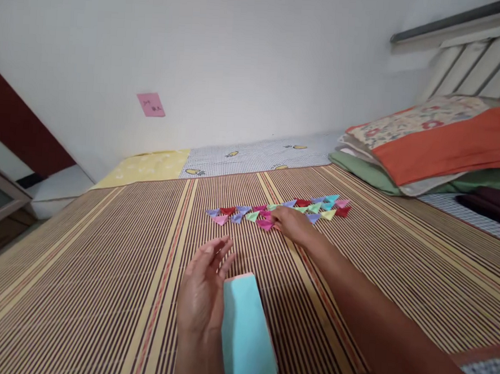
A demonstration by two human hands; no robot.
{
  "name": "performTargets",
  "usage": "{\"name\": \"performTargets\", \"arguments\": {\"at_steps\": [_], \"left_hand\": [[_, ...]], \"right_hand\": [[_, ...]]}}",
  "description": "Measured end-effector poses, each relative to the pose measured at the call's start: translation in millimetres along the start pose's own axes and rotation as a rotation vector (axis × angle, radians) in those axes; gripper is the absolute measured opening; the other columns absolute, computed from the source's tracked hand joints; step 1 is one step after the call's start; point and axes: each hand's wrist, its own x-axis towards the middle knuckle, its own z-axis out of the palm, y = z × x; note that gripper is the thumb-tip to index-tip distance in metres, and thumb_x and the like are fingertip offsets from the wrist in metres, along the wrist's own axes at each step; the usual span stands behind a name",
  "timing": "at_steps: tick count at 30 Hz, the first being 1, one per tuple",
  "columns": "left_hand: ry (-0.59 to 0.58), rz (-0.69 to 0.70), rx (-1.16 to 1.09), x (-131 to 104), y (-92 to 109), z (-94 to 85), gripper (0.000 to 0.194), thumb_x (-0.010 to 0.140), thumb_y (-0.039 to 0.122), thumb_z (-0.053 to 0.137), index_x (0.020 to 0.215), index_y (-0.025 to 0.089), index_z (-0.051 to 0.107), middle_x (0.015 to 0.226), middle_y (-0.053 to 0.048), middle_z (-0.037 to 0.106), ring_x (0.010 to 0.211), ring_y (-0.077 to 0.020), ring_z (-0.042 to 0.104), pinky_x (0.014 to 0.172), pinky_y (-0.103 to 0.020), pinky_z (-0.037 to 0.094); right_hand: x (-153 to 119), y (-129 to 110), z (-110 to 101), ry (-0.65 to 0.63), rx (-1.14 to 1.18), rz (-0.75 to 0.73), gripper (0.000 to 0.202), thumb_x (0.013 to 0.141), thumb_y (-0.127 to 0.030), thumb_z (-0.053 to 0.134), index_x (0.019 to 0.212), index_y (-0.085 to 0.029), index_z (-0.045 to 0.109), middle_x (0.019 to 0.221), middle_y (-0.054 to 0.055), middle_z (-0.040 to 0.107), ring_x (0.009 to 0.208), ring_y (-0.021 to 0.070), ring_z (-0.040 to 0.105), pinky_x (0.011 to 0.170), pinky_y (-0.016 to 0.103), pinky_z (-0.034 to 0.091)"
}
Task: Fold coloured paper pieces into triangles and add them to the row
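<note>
My left hand (203, 288) is raised above the mat, palm turned inward, its fingers loosely curled and apart with nothing between them. Just right of it lies a stack of light-blue paper (247, 328), with a pinkish edge showing at its far end. My right hand (292, 223) reaches forward to rows of small folded paper pieces (252, 216) in pink, red, purple, green, yellow and blue. Its fingers are pinched down on an orange folded paper piece (277, 226), mostly covered by them. A magenta piece (265, 225) lies directly left of those fingertips.
A striped bamboo mat (114, 263) covers the bed. Folded bedding with an orange-and-floral cover (447, 142) is piled at the right. Behind stands a white wall (249, 57) with a pink note (151, 105). Yellow cloth (149, 167) shows along the far edge.
</note>
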Motion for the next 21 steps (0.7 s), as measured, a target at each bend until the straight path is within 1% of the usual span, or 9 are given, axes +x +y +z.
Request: {"name": "performTargets", "arguments": {"at_steps": [1, 2, 4, 5, 8, 12, 21], "left_hand": [[0.003, 0.004, 0.000, 0.4, 0.8, -0.9, 0.018, 0.078, 0.031, 0.077, 0.089, 0.017, 0.078, 0.106, -0.010, 0.074, 0.112, -0.0275, 0.065, 0.099, -0.043, 0.050], [0.009, 0.009, 0.000, 0.7, 1.5, -1.7, 0.018, 0.078, 0.031, 0.077, 0.089, 0.017, 0.078, 0.105, -0.010, 0.075, 0.112, -0.0275, 0.065, 0.099, -0.043, 0.050], [0.018, 0.012, -0.003, 1.2, 2.5, -2.7, 0.017, 0.077, 0.031, 0.077, 0.088, 0.017, 0.078, 0.104, -0.010, 0.075, 0.112, -0.0275, 0.066, 0.097, -0.042, 0.051], [0.022, 0.012, -0.005, 1.4, 2.7, -2.8, 0.017, 0.077, 0.030, 0.077, 0.087, 0.017, 0.078, 0.104, -0.010, 0.075, 0.111, -0.0272, 0.066, 0.096, -0.041, 0.051], [0.026, 0.003, -0.012, 1.7, 2.3, -1.9, 0.017, 0.076, 0.030, 0.078, 0.086, 0.017, 0.078, 0.104, -0.010, 0.075, 0.108, -0.0258, 0.067, 0.095, -0.040, 0.051], [0.020, -0.006, -0.014, 2.0, 1.0, -0.8, 0.019, 0.075, 0.032, 0.078, 0.086, 0.017, 0.078, 0.105, -0.010, 0.075, 0.106, -0.0250, 0.067, 0.094, -0.039, 0.051], [0.035, -0.023, -0.042, 3.0, -1.5, -1.5, 0.018, 0.072, 0.029, 0.080, 0.084, 0.016, 0.077, 0.101, -0.010, 0.075, 0.103, -0.0247, 0.069, 0.091, -0.038, 0.053]], "right_hand": [[6.3, -1.5, 3.1, -0.026, -0.026, -0.003, 0.011, 0.097, -0.020, 0.061, 0.094, -0.014, 0.069, 0.100, 0.007, 0.070, 0.091, 0.0196, 0.067, 0.080, 0.033, 0.052], [11.4, -2.3, 6.0, -0.051, -0.052, -0.005, 0.016, 0.098, -0.027, 0.062, 0.105, -0.014, 0.068, 0.106, 0.007, 0.069, 0.093, 0.0200, 0.067, 0.082, 0.037, 0.055], [18.4, -2.0, 10.9, -0.089, -0.098, -0.003, 0.027, 0.098, -0.033, 0.063, 0.119, -0.015, 0.064, 0.117, 0.008, 0.067, 0.099, 0.0215, 0.067, 0.086, 0.042, 0.058], [20.7, -1.4, 13.1, -0.103, -0.118, -0.002, 0.029, 0.098, -0.033, 0.063, 0.122, -0.016, 0.063, 0.121, 0.009, 0.066, 0.101, 0.0222, 0.067, 0.087, 0.043, 0.058], [24.5, 0.8, 18.3, -0.120, -0.167, -0.003, 0.031, 0.098, -0.032, 0.062, 0.125, -0.017, 0.061, 0.125, 0.010, 0.064, 0.104, 0.0233, 0.067, 0.088, 0.044, 0.058], [27.0, 3.9, 22.8, -0.110, -0.206, -0.030, 0.031, 0.098, -0.032, 0.063, 0.125, -0.016, 0.062, 0.126, 0.010, 0.064, 0.106, 0.0238, 0.066, 0.089, 0.045, 0.057], [27.0, 4.5, 29.4, -0.083, -0.214, -0.055, 0.031, 0.098, -0.032, 0.063, 0.125, -0.016, 0.062, 0.126, 0.011, 0.064, 0.105, 0.0235, 0.066, 0.089, 0.044, 0.057]]}}
